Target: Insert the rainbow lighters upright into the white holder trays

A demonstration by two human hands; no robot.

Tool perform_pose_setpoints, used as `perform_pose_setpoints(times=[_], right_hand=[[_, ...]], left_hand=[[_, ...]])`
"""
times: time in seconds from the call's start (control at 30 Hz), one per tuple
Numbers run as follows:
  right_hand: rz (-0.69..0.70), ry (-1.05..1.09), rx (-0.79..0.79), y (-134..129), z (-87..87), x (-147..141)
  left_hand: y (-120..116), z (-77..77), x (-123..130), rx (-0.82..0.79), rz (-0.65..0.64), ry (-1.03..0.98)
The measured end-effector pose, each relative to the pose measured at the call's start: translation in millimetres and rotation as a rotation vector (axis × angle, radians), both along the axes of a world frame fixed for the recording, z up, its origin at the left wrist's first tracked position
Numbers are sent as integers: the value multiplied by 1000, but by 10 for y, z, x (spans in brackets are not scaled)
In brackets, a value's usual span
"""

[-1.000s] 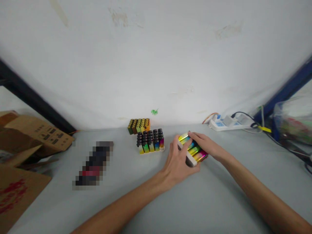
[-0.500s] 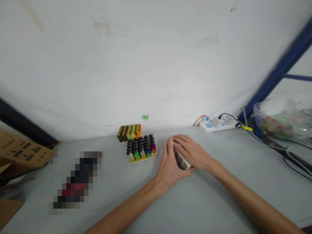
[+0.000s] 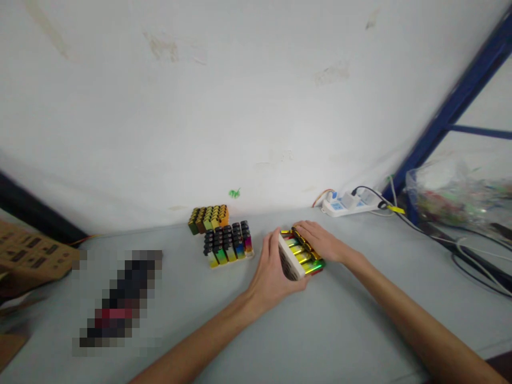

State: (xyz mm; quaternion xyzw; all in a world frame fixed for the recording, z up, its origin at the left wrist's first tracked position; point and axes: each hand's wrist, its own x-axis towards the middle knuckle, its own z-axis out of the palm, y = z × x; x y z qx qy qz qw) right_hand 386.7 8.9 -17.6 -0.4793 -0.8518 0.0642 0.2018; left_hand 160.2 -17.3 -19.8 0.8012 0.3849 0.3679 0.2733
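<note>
Evidently the left hand (image 3: 268,274) grips the white base of a tray of shiny lighters (image 3: 298,252), the right hand (image 3: 322,240) wrapped over their other end, left of the power strip (image 3: 334,208). Far left of that strip, a cardboard box's (image 3: 34,256) print is too small to read.

Reaches up and rightward with the bare left forearm (image 3: 200,338), up and leftward with the right forearm (image 3: 408,306). Curves the left hand (image 3: 274,274) in a wide C-shaped grip, with fingers (image 3: 273,244) high and thumb (image 3: 298,285) low. Rests the right hand (image 3: 320,240) just beside, back upward, with fingertips bent down.
</note>
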Motion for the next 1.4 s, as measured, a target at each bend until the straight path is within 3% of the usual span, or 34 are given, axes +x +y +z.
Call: perform_pose_setpoints(times=[0.17,0.33,0.63,0.83,0.93,1.13,1.4], right_hand=[[-150,365,-182,-73,-28,7],[-229,508,-255,-94,26,-45],[-247,290,-124,-48,-1,63],[-225,264,47,-201,243,-104],[-140,277,0,-336,327,-322],[-28,141,-38,-419,206,-552],[59,74,0,-300,145,-265]], left_hand=[[-2,8,-47,-4,-36,8],[15,-21,-53,-2,-34,6],[-2,-20,-85,-36,-47,47],[-1,-48,-81,-15,-53,40],[19,-78,-66,3,-54,25],[41,-100,-53,-12,-54,30],[33,-123,-52,24,-39,33]])
